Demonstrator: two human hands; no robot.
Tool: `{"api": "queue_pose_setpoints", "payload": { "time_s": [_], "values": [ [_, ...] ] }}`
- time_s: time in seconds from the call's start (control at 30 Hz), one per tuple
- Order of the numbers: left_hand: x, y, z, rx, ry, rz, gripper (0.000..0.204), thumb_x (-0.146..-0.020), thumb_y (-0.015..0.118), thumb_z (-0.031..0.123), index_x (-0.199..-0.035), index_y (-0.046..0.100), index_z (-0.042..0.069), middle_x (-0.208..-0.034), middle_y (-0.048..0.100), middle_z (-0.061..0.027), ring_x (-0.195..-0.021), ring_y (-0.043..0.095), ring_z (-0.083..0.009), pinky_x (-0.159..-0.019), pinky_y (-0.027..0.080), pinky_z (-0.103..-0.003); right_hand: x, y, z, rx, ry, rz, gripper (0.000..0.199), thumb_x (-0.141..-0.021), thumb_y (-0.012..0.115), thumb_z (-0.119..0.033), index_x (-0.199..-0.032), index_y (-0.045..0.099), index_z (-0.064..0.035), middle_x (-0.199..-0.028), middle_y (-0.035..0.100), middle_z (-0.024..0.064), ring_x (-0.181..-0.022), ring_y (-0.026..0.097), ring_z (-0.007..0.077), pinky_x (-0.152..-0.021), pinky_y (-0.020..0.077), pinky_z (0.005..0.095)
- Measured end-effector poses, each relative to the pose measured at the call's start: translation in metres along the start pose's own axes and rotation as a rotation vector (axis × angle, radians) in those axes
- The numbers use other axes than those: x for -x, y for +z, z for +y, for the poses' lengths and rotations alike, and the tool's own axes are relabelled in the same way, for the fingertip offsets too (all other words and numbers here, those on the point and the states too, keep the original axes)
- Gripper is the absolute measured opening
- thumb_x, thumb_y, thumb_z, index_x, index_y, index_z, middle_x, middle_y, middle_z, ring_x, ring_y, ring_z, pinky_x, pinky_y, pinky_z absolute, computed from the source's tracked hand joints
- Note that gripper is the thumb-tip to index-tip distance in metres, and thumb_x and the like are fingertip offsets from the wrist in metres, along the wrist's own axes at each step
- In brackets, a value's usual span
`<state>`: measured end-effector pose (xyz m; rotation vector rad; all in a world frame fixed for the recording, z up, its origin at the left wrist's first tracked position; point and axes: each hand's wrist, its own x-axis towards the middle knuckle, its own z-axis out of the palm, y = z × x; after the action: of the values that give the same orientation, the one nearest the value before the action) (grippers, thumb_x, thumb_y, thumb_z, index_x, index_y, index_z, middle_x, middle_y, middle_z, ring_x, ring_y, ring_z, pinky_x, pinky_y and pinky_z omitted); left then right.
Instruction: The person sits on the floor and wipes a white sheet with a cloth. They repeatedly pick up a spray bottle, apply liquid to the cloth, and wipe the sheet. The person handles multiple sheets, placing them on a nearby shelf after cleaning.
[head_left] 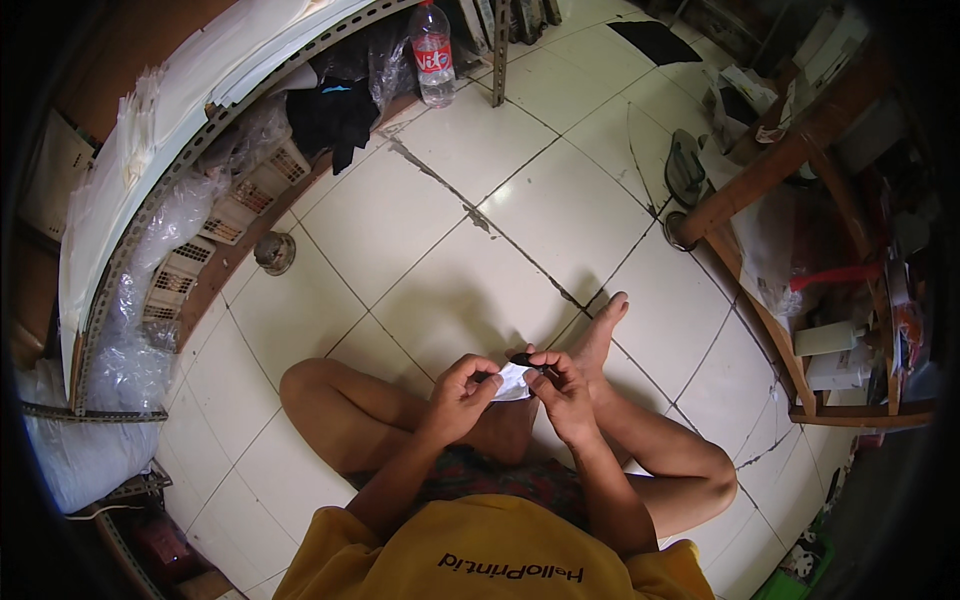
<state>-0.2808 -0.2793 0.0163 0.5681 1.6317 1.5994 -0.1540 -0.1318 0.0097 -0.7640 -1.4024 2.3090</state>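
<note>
Between my two hands is a small white piece with black parts [513, 383], thin and limp like cloth or paper; its exact kind cannot be made out. My left hand [462, 402] pinches its left side between thumb and fingers. On the other side, my right hand [566, 402] is closed on the upper right part, where a black bit [520, 359] shows by the fingertips. Both hands are held close together above my crossed legs, over the tiled floor [430, 235]. The fingers hide part of the edges.
Along the left runs a metal rack [150, 200] with stacked paper sheets, plastic wrap and cream plastic crates [262, 185]. A clear bottle with a red label [432, 60] stands at the back. A round metal object [274, 253] sits left. At right are a sandal [685, 168] and wooden furniture [770, 185].
</note>
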Motion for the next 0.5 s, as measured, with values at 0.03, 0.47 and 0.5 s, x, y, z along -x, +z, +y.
{"api": "queue_pose_setpoints", "payload": {
  "time_s": [0.03, 0.47, 0.5],
  "values": [
    [-0.001, -0.002, 0.001, -0.009, -0.017, -0.014, 0.012, -0.099, 0.062, 0.003, -0.11, 0.059, 0.0, -0.101, 0.063, -0.0036, -0.088, 0.059, -0.0071, -0.076, 0.05, -0.024, 0.001, -0.002, 0.0, 0.013, 0.009, -0.003, 0.014, -0.099, 0.064, -0.005, -0.113, 0.059, -0.0043, -0.116, 0.065, 0.006, -0.104, 0.06, 0.0126, -0.093, 0.0487, 0.0289],
    [-0.006, 0.001, 0.023, -0.099, 0.199, 0.132, 0.008, -0.098, 0.063, 0.008, -0.101, 0.061, 0.001, -0.089, 0.064, -0.0035, -0.079, 0.058, -0.0069, -0.07, 0.049, -0.026, 0.007, 0.014, -0.019, 0.178, 0.045, -0.238, 0.014, -0.101, 0.065, -0.017, -0.109, 0.061, -0.0063, -0.099, 0.063, -0.0005, -0.082, 0.057, 0.007, -0.075, 0.0496, 0.0239],
    [-0.005, 0.002, 0.024, -0.052, 0.188, 0.133, 0.007, -0.098, 0.063, 0.007, -0.102, 0.061, 0.001, -0.089, 0.064, -0.0026, -0.079, 0.057, -0.0062, -0.07, 0.049, -0.025, 0.007, 0.012, -0.017, 0.188, 0.046, -0.241, 0.013, -0.101, 0.065, -0.016, -0.109, 0.061, -0.0064, -0.099, 0.062, -0.0013, -0.084, 0.057, 0.0066, -0.078, 0.0489, 0.0239]
  ]
}}
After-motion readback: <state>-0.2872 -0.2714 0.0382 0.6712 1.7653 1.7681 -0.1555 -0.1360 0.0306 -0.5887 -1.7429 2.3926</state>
